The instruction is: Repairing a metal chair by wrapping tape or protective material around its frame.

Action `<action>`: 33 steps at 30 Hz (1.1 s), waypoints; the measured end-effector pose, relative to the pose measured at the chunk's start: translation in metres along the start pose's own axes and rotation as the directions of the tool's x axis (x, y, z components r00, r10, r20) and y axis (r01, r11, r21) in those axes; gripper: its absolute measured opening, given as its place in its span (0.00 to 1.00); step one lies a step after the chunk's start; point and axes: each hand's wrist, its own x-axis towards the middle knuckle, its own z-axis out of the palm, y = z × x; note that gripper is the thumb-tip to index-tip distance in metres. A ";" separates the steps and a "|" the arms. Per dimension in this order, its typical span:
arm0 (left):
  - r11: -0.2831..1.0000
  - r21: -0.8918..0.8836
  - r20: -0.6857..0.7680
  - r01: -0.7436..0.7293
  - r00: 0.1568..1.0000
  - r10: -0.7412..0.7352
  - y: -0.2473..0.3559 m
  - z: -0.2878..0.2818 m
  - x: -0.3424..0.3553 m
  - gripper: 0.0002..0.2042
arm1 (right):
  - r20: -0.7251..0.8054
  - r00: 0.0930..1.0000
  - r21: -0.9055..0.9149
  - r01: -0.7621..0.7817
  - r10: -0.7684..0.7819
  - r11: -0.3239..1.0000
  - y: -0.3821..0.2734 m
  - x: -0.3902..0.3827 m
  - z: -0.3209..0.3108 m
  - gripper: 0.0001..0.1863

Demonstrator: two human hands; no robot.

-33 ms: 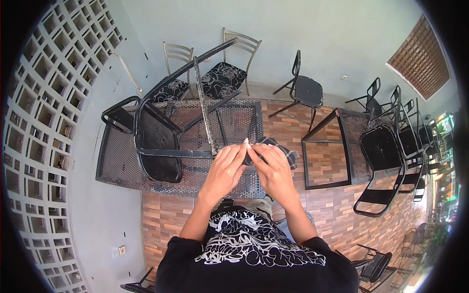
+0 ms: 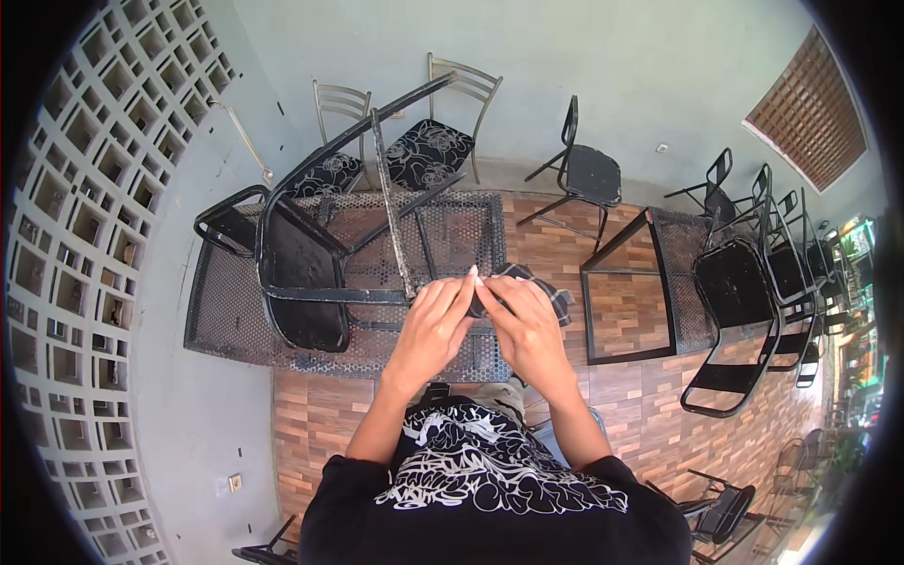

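Note:
My left hand [image 2: 436, 318] and my right hand [image 2: 524, 320] meet in front of me, fingers bent and pressed together, thumbs and forefingers touching at the tips. Whatever they pinch is too small or too hidden to make out. A dark checked cloth [image 2: 557, 299] shows behind my right hand and in the gap between both hands; whether either one grips it, I cannot tell. Just left of my left hand, a worn black metal chair [image 2: 303, 268] lies tipped over on a black mesh-topped table [image 2: 226, 301]. One scuffed chair leg [image 2: 394, 217] ends close to my left fingers.
Two metal chairs with patterned seats [image 2: 428, 155] stand behind the table. A black chair [image 2: 591, 174] is by the far wall. To the right are a second mesh table [image 2: 685, 282] and several black chairs [image 2: 739, 282]. A pierced block wall [image 2: 89, 226] runs along the left.

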 end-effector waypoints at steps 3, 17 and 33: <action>0.998 0.057 0.000 -0.018 1.000 0.018 0.007 0.006 0.006 0.38 | -0.007 1.000 0.016 -0.002 0.002 1.000 0.008 -0.005 -0.007 0.32; 0.997 0.056 0.079 -0.061 0.995 0.057 0.041 0.040 0.037 0.36 | 0.045 0.997 0.103 -0.059 0.055 0.993 0.047 -0.025 -0.055 0.28; 0.998 0.032 0.038 -0.057 0.998 0.056 0.016 0.013 0.016 0.39 | 0.009 1.000 -0.046 -0.021 0.021 0.999 0.012 -0.007 -0.026 0.27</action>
